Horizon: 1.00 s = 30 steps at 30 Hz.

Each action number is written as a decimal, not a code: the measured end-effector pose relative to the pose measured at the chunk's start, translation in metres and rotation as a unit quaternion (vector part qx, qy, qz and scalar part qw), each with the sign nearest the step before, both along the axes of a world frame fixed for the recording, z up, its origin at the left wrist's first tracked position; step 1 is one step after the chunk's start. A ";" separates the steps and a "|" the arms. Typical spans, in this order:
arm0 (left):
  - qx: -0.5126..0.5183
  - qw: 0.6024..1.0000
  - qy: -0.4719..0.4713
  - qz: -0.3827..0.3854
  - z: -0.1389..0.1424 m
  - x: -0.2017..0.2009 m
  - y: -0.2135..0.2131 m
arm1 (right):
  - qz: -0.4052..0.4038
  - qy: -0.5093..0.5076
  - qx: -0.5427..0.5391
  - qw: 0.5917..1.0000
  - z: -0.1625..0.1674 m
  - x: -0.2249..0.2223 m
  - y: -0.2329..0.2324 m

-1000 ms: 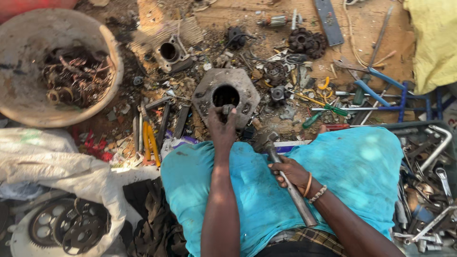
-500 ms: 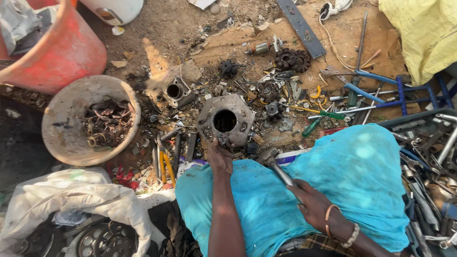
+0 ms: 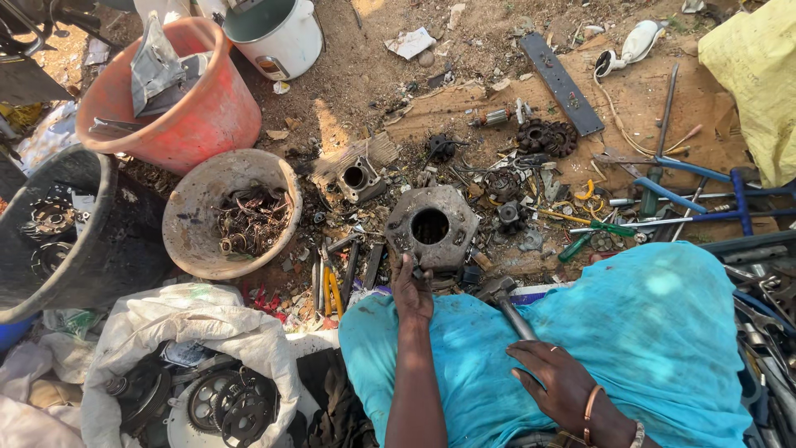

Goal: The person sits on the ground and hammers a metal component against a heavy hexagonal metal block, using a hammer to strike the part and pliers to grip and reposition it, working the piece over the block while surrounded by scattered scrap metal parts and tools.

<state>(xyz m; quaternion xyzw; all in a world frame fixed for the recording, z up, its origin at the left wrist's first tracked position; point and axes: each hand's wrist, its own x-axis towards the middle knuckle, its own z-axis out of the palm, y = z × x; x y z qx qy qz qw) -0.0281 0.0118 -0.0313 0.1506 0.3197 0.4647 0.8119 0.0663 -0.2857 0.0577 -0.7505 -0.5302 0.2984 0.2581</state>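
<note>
My left hand (image 3: 412,292) reaches forward and grips the near edge of a rusty six-sided metal housing (image 3: 431,224) with a round hole in its middle. It lies on the dirt among scrap parts. My right hand (image 3: 562,383) rests low on the teal cloth (image 3: 663,332) over my lap, its fingers closed over the handle of a hammer (image 3: 507,303). The hammer's head points toward the housing and lies just short of it.
A shallow basin of wire scraps (image 3: 232,216), an orange bucket (image 3: 170,99), a black tub (image 3: 83,241) and a white pot (image 3: 278,33) stand at the left. A white sack of gears (image 3: 191,365) lies near left. Screwdrivers, small parts and blue metal bars (image 3: 705,195) litter the ground ahead and right.
The view has swung so the housing sits lower and more buckets show at the left. My right hand has drawn back down my lap with the hammer. My left hand stays on the housing.
</note>
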 end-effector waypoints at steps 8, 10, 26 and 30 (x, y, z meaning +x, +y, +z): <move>-0.021 0.997 0.068 -0.014 0.006 0.005 0.004 | 0.094 -0.018 -0.009 0.995 -0.026 0.012 -0.009; -0.036 0.997 0.068 -0.015 0.003 0.006 0.005 | 0.100 -0.012 -0.021 0.995 -0.035 0.016 -0.011; -0.034 0.997 0.076 -0.009 -0.006 0.007 0.003 | -0.182 -0.081 0.257 0.946 -0.005 0.181 0.099; -0.047 0.991 0.123 -0.039 -0.006 0.007 0.003 | -0.263 -0.037 0.059 0.962 -0.050 0.211 0.127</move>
